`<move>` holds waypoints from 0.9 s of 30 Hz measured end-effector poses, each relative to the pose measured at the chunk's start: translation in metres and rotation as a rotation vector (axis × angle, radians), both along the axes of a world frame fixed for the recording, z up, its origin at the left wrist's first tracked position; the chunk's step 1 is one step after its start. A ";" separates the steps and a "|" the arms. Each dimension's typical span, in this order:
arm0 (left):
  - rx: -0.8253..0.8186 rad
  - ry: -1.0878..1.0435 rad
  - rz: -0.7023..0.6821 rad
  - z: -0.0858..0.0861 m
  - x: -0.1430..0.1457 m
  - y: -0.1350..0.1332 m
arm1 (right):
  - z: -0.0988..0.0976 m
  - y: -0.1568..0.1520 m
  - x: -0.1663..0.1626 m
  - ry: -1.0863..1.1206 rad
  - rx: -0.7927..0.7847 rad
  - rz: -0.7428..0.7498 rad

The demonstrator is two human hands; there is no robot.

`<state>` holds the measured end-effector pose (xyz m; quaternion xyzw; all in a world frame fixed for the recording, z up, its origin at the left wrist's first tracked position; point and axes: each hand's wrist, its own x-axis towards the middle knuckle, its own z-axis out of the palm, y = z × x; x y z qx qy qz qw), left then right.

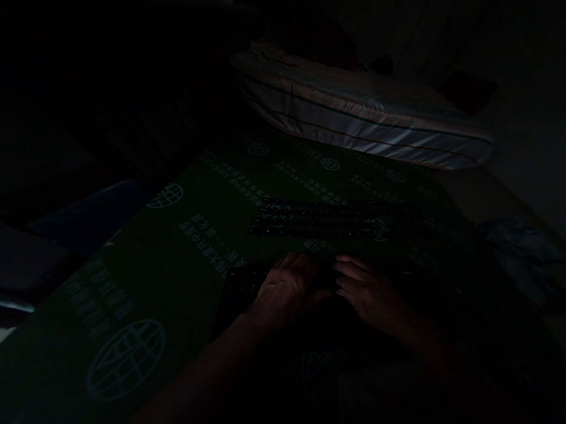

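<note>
The scene is very dark. My left hand [287, 283] lies palm down on a dark, flat piece [238, 288], its fingers stretched forward and its thumb pointing right. My right hand [364, 289] rests on the same dark area just to the right, fingers extended toward the left hand, with a small gap between the two. What this piece is I cannot make out; small pale spots show near its left end. Beyond the hands, several long, narrow dark strips [329, 223] with pale specks lie side by side across the green board [191, 308].
The board carries printed globe logos and white characters. At its far end lies a thick striped mattress or cushion [360, 119]. A crumpled pale sheet or bag [518, 245] is on the right. A blue flat thing [111, 209] sits to the left, beside the board's edge.
</note>
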<state>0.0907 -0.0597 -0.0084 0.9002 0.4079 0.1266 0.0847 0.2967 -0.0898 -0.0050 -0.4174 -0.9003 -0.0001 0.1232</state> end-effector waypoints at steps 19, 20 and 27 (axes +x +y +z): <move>0.008 0.014 -0.009 -0.002 0.000 0.001 | -0.012 -0.031 -0.008 -0.070 0.213 -0.072; 0.009 0.014 -0.006 -0.002 0.000 0.002 | -0.013 -0.031 -0.008 -0.062 0.211 -0.079; 0.028 0.016 -0.005 -0.004 0.000 0.002 | -0.016 -0.029 0.007 0.159 0.249 -0.235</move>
